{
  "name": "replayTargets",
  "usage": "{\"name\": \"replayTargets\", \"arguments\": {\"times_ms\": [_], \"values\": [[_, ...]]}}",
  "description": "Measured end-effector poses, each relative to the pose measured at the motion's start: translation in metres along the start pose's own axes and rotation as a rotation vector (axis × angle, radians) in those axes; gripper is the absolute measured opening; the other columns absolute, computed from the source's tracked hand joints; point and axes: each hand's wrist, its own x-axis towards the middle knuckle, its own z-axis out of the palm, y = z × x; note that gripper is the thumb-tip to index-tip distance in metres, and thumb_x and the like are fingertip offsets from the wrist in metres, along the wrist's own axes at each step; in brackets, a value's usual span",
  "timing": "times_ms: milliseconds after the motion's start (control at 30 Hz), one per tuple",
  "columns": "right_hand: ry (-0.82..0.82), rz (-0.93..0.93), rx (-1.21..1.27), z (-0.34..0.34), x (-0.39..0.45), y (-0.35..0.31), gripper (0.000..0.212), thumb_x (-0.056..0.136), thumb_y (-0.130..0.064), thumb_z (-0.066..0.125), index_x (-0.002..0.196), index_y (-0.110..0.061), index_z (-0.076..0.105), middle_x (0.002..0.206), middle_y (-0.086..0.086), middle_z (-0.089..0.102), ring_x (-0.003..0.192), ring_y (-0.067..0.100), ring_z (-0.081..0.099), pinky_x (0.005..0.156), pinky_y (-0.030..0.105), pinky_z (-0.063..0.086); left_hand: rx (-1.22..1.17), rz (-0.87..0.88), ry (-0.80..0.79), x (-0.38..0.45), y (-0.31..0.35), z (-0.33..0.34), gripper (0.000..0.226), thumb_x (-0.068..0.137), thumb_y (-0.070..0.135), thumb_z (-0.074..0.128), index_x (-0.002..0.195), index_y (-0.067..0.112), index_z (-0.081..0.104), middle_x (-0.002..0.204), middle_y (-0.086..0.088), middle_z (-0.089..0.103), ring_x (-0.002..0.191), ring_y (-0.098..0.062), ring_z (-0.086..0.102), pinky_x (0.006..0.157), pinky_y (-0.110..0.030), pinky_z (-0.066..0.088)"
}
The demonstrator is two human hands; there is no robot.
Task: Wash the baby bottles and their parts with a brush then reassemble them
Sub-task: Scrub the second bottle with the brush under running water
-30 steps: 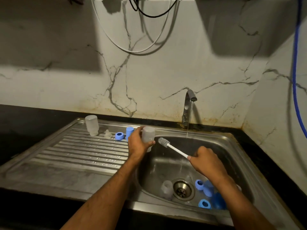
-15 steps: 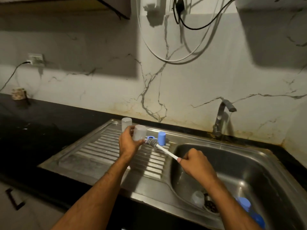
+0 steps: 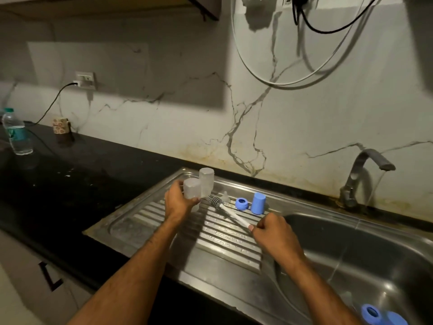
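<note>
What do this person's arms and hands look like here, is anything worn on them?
Both forearms are bare all the way to the bottom edge of the picture: no sleeves show. The left hand and the right hand are bare too, with no gloves. No watch, bracelet or ring is visible on either wrist or on the fingers that show.
</note>
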Motion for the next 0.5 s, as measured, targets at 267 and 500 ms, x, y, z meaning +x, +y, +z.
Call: {"name": "replayTargets", "arguments": {"times_ms": [267,500], "values": [[-0.012,0.007,-0.007,0.004,0.007,0.002,0.029,0.094,-0.038,0.065,0.079,-0.014,0.065,0.086,0.000,0.066,0.078,0.015,0.064,0.073,0.036,0.055,0.019,-0.018,-0.024,0.009,-0.003,0.005,0.059,0.073,0.009,0.083,0.123,0.014,0.052,0.133,-0.009,0.059,0.122,-0.028,0.058,0.099,-0.049,0.051],[-0.009,0.023,0.003,0.005,0.006,0.006,0.027,0.092,-0.041,0.065,0.079,-0.016,0.064,0.086,0.000,0.067,0.083,0.021,0.067,0.080,0.046,0.058,0.038,-0.028,-0.034,0.011,-0.003,0.012,0.062,0.072,0.010,0.083,0.125,0.015,0.052,0.134,-0.008,0.059,0.123,-0.028,0.057,0.099,-0.048,0.052]]}}
